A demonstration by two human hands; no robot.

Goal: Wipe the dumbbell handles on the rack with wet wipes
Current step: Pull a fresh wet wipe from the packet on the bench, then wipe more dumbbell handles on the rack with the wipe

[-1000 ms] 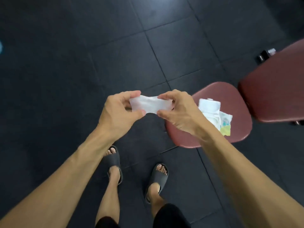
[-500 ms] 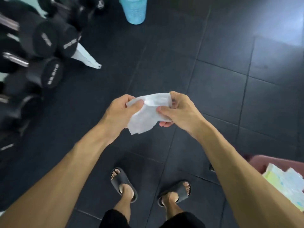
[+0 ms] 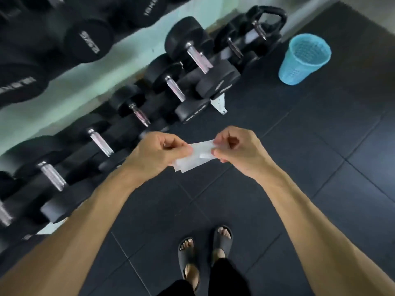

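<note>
We hold a white wet wipe (image 3: 197,155) stretched between our two hands above the dark tiled floor (image 3: 320,167); our left hand (image 3: 159,150) pinches its left end between thumb and curled fingers, and our right hand (image 3: 237,149) pinches its right end the same way; the wipe looks folded, with loose corners hanging below the left hand. The dumbbell rack (image 3: 219,104) runs along the pale green wall (image 3: 89,86) to our left; on its lower tier the black dumbbells (image 3: 192,58) lie side by side with their chrome handles (image 3: 197,58) turned toward us, and the upper tier shows only round black ends with white lettering too blurred to read; the wipe touches none of the handles and sits just in front of the lower row. A kettlebell (image 3: 270,24) stands at the far end of the rack; a light blue mesh bin (image 3: 304,59) stands on the floor beside it. Our feet in dark slides (image 3: 222,240) stand below the hands.
</note>
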